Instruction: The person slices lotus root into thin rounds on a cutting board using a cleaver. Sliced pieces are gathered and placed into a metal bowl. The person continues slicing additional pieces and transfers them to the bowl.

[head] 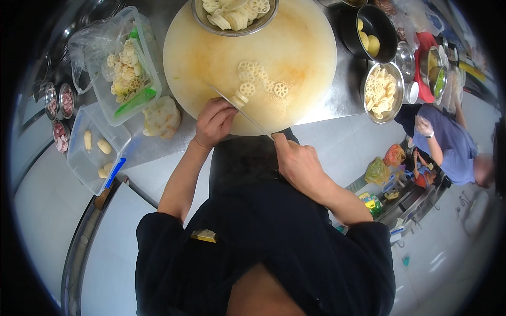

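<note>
My right hand (pixel 299 162) grips the handle of a kitchen knife (pixel 251 120). Its blade slants up and left across the front of a round cutting board (pixel 308 51). Beside the blade, my left hand (pixel 215 120) has its fingers bent around a piece of lotus root (pixel 238 99), whose far end shows past the knife. How much of the root lies under the fingers is hidden. Just beyond, thin lotus root slices (pixel 253 75) lie loosely spread on the board. At the board's far edge stands a metal bowl (pixel 197 16) heaped with more slices.
Left of the board are a clear plastic tub (pixel 152 59) of lotus slices, a crumpled cloth (pixel 162 116) and a tub (pixel 79 158) holding peeled pieces. To the right stand a black pot (pixel 350 35) and a metal bowl (pixel 365 89) of slices. A person (pixel 450 134) works farther right.
</note>
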Available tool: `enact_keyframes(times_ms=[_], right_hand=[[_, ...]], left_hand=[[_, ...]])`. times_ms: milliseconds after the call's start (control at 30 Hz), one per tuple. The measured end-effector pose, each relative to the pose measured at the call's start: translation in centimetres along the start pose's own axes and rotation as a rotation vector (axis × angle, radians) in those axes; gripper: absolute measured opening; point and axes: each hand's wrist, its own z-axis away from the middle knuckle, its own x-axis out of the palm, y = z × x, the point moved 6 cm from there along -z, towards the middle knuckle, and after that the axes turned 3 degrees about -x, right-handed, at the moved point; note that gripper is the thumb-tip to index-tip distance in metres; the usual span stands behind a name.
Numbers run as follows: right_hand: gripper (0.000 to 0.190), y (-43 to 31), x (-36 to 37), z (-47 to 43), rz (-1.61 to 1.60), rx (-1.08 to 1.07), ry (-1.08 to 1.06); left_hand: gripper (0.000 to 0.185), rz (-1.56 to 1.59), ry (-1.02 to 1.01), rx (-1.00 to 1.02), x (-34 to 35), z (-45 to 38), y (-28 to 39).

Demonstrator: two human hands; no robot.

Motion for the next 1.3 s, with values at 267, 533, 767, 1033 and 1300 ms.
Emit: enact_keyframes(times_ms=[267, 533, 767, 1033, 1300], right_hand=[[0.011, 0.5, 2.2, -4.2, -0.027, -0.036, 0.098], [0.014, 2.6, 1.5, -5.9, -0.171, -0.054, 0.283], [0.025, 8.9, 1.0, -2.3, -0.86, 0.343, 0.271], [0.022, 15.4, 3.5, 1.3, -1.141, 0.551, 0.357], [0.036, 9.2, 8.0, -2.7, -1.164, 0.471, 0.194]], left_hand=[[0.019, 0.009, -0.023, -0.011, 0.1, -0.7, 0.4], [0.027, -0.092, -0.072, -0.113, 0.2, -1.6, 0.5], [0.026, -0.46, 0.265, -0.355, -12.4, -5.0, -5.0], [0.036, -0.371, 0.112, -0.32, -9.1, -6.9, -4.4], [0.063, -0.259, -0.16, -0.187, 8.7, -6.5, 1.6]])
